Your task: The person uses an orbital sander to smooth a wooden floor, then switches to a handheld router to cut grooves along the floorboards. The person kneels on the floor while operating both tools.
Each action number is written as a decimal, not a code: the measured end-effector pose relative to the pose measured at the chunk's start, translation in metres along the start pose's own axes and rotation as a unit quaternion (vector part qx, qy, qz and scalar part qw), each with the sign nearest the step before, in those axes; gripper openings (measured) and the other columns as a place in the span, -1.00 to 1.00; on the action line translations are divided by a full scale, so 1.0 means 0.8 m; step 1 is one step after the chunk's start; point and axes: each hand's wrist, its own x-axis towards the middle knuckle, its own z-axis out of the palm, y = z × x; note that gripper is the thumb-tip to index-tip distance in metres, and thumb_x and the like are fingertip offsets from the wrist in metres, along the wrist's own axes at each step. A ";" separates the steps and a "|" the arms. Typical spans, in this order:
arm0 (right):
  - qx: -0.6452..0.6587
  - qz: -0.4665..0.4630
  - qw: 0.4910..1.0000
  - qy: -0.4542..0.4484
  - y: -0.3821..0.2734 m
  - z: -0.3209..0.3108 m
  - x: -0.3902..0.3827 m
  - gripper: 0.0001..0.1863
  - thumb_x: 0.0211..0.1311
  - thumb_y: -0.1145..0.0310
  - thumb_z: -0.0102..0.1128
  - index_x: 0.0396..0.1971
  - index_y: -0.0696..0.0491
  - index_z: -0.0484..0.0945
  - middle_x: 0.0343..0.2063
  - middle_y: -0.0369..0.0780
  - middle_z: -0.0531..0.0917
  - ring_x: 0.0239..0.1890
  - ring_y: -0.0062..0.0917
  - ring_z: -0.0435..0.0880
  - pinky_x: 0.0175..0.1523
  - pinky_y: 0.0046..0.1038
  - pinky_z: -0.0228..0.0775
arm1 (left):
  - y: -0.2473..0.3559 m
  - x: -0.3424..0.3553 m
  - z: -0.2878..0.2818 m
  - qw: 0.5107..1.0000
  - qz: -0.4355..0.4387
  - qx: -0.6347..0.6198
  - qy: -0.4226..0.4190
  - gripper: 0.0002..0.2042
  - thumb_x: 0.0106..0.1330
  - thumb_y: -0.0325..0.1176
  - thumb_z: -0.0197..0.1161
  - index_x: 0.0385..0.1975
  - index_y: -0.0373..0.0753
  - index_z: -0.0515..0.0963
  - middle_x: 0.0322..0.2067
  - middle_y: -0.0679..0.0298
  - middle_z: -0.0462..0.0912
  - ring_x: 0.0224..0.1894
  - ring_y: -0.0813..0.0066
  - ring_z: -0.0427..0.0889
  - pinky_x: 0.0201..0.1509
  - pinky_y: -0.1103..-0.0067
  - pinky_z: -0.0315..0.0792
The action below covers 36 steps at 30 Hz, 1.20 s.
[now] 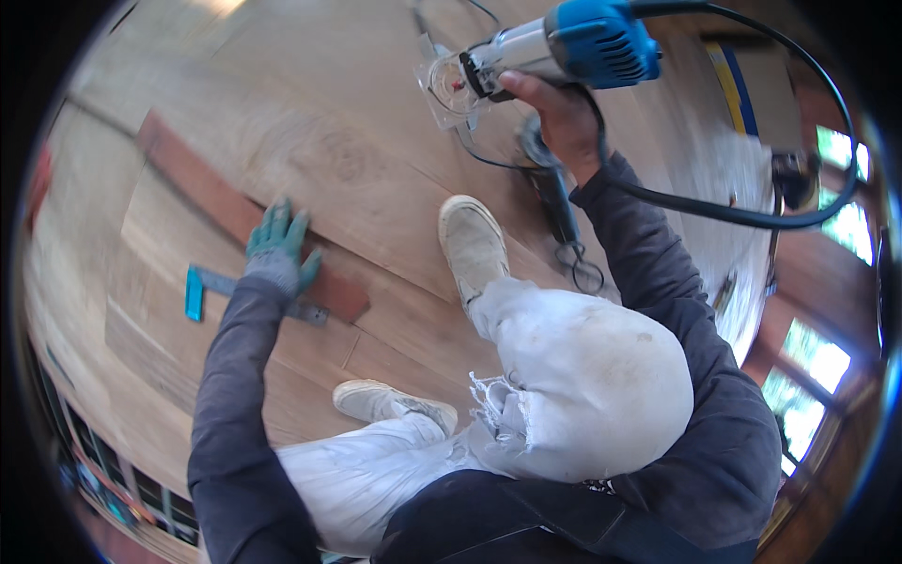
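My left hand (278,246), in a green and grey work glove, lies with fingers spread on a long reddish-brown wooden strip (193,176). The strip runs diagonally across the pale wooden boards. A try square (194,293) with a blue stock lies beside it, its metal blade passing under my left wrist. My right hand (562,120) is bare and wrapped around a blue and silver trim router (554,47). That router is tilted on its side, its clear plastic base facing left. Its thick black cord (742,214) loops over the right side.
My shoes (473,246) rest on the wooden floor (376,216). Between my right arm and shoe lies a dark corded power tool (556,202) with a round head. A cardboard box (766,94) stands at the far right. Slatted dark openings (122,470) border the boards at lower left.
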 end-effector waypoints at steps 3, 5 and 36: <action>0.044 -0.047 0.995 0.075 -0.050 -0.048 -0.078 -0.68 0.29 0.35 0.43 -0.01 0.14 0.69 -0.14 -0.21 0.79 -0.04 -0.48 0.78 0.12 -0.38 0.63 | -0.025 -0.016 -0.009 0.993 0.101 0.043 -0.030 -0.06 0.23 -0.01 0.44 0.61 -0.05 0.13 0.63 -0.09 -0.05 0.66 -0.16 -0.11 0.67 0.05 -0.09; 0.018 -0.063 0.984 0.168 -0.079 -0.071 -0.135 -0.63 0.32 0.36 0.41 0.08 0.11 0.64 -0.05 -0.21 0.75 0.04 -0.45 0.76 0.18 -0.32 0.66 | -0.034 -0.020 0.003 0.989 0.132 0.059 -0.009 0.00 0.20 -0.03 0.48 0.63 -0.04 0.06 0.64 -0.11 -0.10 0.67 -0.19 -0.16 0.67 0.03 -0.11; -0.120 -0.383 0.838 0.370 -0.236 -0.262 -0.183 -0.72 0.23 0.46 0.44 -0.07 0.13 0.66 -0.23 -0.30 0.73 -0.22 -0.55 0.73 -0.04 -0.44 0.60 | 0.001 -0.009 0.096 0.948 -0.010 0.190 -0.253 -0.08 0.25 0.04 0.40 0.58 -0.13 0.15 0.56 -0.15 0.06 0.62 -0.13 0.02 0.66 0.21 0.04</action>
